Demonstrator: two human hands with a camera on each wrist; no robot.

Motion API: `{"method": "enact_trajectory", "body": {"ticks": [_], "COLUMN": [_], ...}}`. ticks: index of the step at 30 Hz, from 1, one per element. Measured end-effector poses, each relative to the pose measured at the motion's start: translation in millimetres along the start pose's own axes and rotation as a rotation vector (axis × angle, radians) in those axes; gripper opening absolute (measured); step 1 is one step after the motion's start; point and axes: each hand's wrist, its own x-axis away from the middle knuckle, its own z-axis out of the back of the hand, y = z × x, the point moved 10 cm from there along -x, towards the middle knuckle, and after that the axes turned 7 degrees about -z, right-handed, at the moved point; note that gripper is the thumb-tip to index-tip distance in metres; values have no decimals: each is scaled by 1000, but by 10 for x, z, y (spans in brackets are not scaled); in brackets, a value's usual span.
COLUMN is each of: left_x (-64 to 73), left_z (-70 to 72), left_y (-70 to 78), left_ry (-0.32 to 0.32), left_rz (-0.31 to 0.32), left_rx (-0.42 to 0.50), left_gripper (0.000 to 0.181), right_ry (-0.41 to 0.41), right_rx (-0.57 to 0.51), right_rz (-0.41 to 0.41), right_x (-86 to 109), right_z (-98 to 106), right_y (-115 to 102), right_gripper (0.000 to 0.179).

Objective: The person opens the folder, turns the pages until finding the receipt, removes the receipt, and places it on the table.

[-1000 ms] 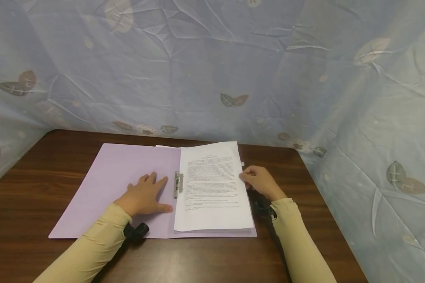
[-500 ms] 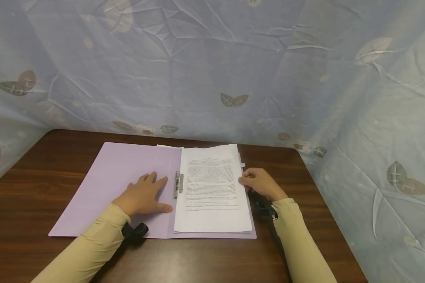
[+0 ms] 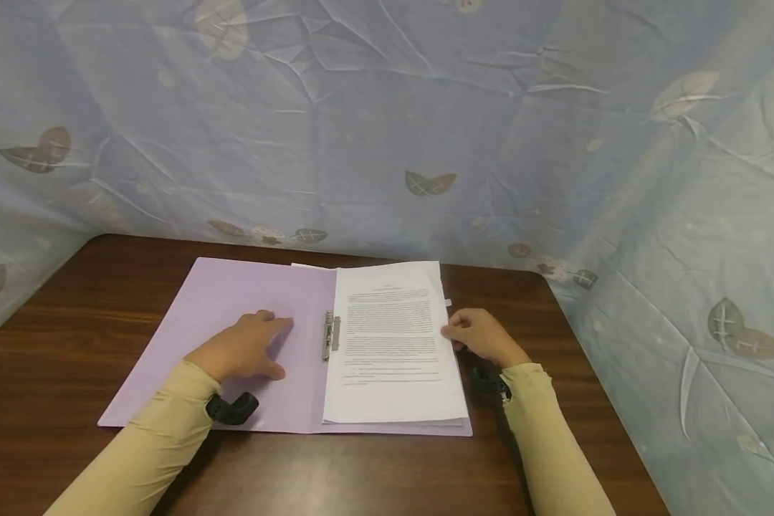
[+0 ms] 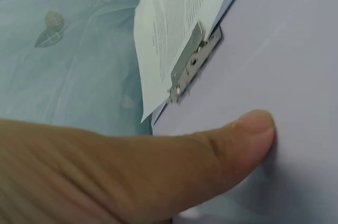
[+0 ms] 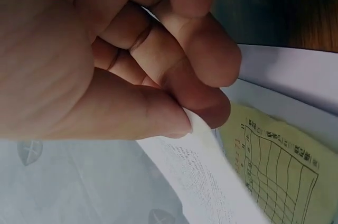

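1 bent ppr (image 5: 208,184) in R grip (image 3: 485,337).

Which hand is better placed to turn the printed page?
The right, I'd judge: the right hand pinches the page at its outer edge. The left hand is on the far side of the clip, over the folder's cover, gripping nothing.

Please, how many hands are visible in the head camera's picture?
2. The left hand is over the lilac folder, to the left of its metal clip. The right hand pinches the right edge of the printed paper.
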Motion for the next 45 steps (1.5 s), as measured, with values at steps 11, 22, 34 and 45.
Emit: {"method": "enact_trajectory", "body": {"ticks": [11,22,34,45], "left_x": [71,35,8,38], "left_z": [96,23,-25,-7], "left_y": [-217,-220,-250,-219], "left_ry": [-3,-23,-16,-10], "left_rz": [115,87,88,80], "left_rx": [-39,-36,-23,-11], "left_gripper": [88,92,93,93], "right_ry": [38,73,28,56], "right_rx": [30,102,125,-9], "right_rz": [-34,-84,-123,-134], "right_x": [5,25,4,35], "right_z": [197,291,248,412], "right_y": [175,309,439,513], "right_gripper": [18,18,19,24]}}
